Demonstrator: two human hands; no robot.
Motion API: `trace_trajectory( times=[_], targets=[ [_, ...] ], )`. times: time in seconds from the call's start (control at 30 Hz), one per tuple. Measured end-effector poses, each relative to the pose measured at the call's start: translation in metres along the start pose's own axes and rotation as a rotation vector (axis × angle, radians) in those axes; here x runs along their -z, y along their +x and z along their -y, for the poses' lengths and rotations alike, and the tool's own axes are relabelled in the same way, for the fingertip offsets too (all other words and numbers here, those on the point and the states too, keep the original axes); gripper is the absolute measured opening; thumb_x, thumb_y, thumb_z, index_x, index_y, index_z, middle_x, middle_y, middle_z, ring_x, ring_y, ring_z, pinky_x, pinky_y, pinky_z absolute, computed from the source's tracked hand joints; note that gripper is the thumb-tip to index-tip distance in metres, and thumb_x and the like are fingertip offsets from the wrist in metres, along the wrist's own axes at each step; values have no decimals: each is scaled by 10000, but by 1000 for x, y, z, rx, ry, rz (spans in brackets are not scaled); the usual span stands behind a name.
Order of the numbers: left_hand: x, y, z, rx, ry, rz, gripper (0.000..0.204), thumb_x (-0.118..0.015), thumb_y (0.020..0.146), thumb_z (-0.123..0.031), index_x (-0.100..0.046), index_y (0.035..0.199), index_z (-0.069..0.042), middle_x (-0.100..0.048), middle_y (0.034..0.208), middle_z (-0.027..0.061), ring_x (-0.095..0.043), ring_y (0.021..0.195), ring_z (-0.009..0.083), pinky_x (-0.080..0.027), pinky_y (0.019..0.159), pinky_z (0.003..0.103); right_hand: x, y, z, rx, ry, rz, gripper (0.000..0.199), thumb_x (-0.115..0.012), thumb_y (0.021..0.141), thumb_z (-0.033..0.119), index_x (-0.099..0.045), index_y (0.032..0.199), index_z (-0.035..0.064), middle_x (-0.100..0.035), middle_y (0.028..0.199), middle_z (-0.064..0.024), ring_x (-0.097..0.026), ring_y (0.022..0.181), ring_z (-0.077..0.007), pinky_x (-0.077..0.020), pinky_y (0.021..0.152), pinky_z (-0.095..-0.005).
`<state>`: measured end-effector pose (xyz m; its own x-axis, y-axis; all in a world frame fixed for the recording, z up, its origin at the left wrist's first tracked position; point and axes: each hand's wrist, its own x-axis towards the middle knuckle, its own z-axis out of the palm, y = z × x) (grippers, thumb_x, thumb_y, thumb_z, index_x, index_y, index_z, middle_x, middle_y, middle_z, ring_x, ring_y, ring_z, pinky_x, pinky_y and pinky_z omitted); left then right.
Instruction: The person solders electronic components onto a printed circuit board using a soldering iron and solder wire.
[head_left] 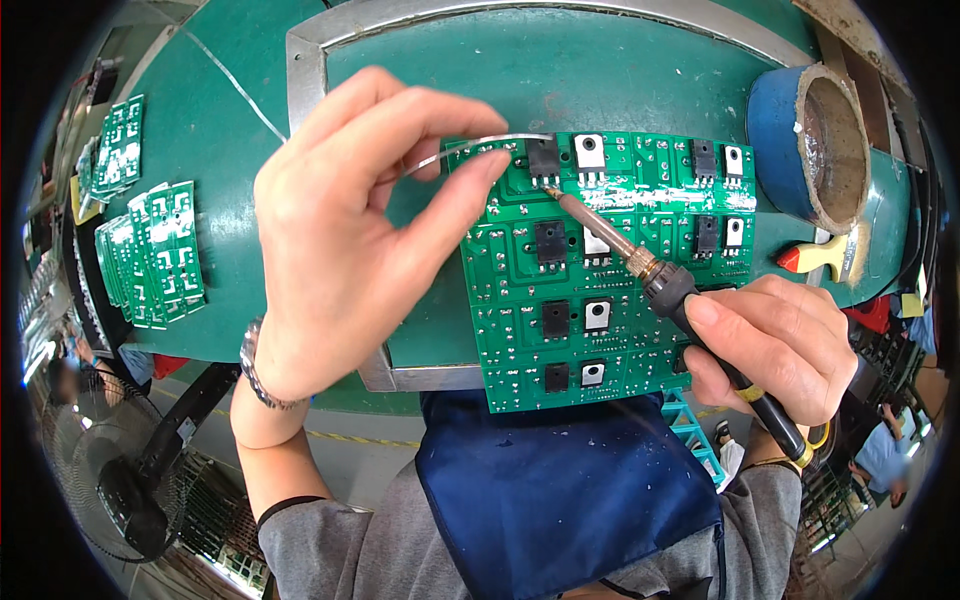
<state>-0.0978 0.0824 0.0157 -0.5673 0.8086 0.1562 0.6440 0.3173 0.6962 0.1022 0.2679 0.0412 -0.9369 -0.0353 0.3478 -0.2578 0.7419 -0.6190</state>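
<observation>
Item: green circuit board panel (pixel 560 300), lying on the green work surface (pixel 230 130) inside a metal frame (pixel 305 60), its near edge overhanging toward a blue apron (pixel 560 490). It carries rows of black and white power components.

Left hand (pixel 340 240): thumb and forefinger pinched on a strand of solder wire (pixel 470 145). The wire's free end reaches the leads of the top-left black component (pixel 543 157).

Right hand (pixel 775 345): fingers clenched round the black handle of a soldering iron (pixel 640 265). The tip touches the board just below that same component, meeting the wire.

Nearby: stacks of smaller green boards (pixel 150 250) well apart at left; a blue-walled solder pot (pixel 815 140) at right, with a red-and-cream tool (pixel 825 258) beside it.

Risks, as judged:
- Too much wire fed in could bridge neighbouring leads.
- A tip held long on one pad may lift it or overheat the component.
- The overhanging panel could shift under tip pressure and smear the joint.
- The left fingers sit near the hot tip, so a slip could burn them.
</observation>
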Motion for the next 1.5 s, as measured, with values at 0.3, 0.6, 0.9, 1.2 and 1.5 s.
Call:
trace_trajectory(
  times=[0.3,0.6,0.9,1.2,1.5],
  targets=[
    [-12,19,13,-44,-65,161,218,-793,785,-126,-752,986,-53,-589,830,-3,-491,722,77,-310,582,242,-5,0,-2,14,-6,-46,337,-817,648,-4,-721,971,-31,-663,753,-99,-626,547,-178,-493,436,-254],
    [-13,21,11,2,-97,215,195,-787,790,-103,-746,967,-34,-646,884,4,-493,732,69,-322,599,231,-6,-1,-5,35,-16,-83,299,-797,648,-19,-729,939,-27,-655,728,-88,-606,513,-163,-474,413,-246],
    [-12,22,9,33,-112,244,196,-786,797,-102,-742,977,-37,-651,895,-5,-473,732,62,-325,606,225,11,-7,3,58,-46,-56,301,-810,699,50,-711,965,-50,-666,745,-114,-610,511,-173,-469,402,-247],
    [-14,19,12,25,-97,221,188,-782,810,-115,-741,982,-50,-649,898,-15,-494,770,46,-321,613,215,24,-22,15,-50,-100,7,341,-806,787,134,-664,1041,-45,-692,788,-134,-670,586,-215,-476,452,-258],
    [-16,15,15,-19,-86,177,187,-777,817,-127,-739,989,-65,-648,879,-23,-425,692,53,-308,593,221,18,-33,22,-26,-22,-56,323,-801,792,116,-667,1035,-49,-696,795,-151,-673,593,-223,-499,468,-275]
  ],
)
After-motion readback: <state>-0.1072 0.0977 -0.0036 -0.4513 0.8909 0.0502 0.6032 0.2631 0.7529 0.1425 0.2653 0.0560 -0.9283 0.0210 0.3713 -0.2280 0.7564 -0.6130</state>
